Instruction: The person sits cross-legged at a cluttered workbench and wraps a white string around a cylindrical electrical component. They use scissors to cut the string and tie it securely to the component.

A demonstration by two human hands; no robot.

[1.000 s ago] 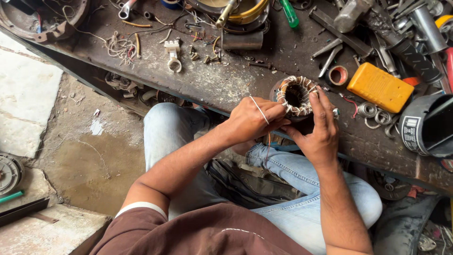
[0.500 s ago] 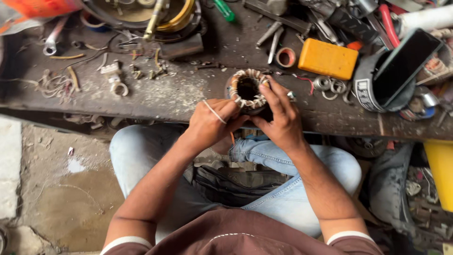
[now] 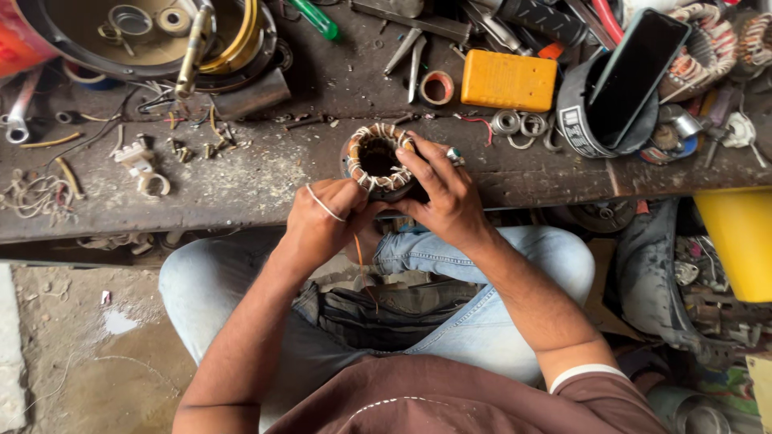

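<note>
A round motor stator (image 3: 371, 149) with copper windings tied in white thread sits at the near edge of a dark, worn workbench (image 3: 257, 181). My right hand (image 3: 444, 193) grips its right side, fingers reaching over the winding rim. My left hand (image 3: 323, 219) presses against its lower left side, with a thin white strand (image 3: 323, 203) lying across the back of the hand. A thin orange wire (image 3: 359, 251) hangs down between my hands toward my lap. I sit with jeans-clad knees under the bench edge.
On the bench lie a yellow rectangular box (image 3: 508, 80), a roll of tape (image 3: 437, 87), pliers (image 3: 410, 50), a green-handled screwdriver (image 3: 315, 18), a phone (image 3: 637, 74) leaning in a black ring, metal rings, a large round pan (image 3: 145, 36) and scattered screws. A yellow container (image 3: 740, 241) stands at right.
The view has shifted so the bench and stator sit further left and lower in frame. Both hands stay on the stator, working at its near rim.
</note>
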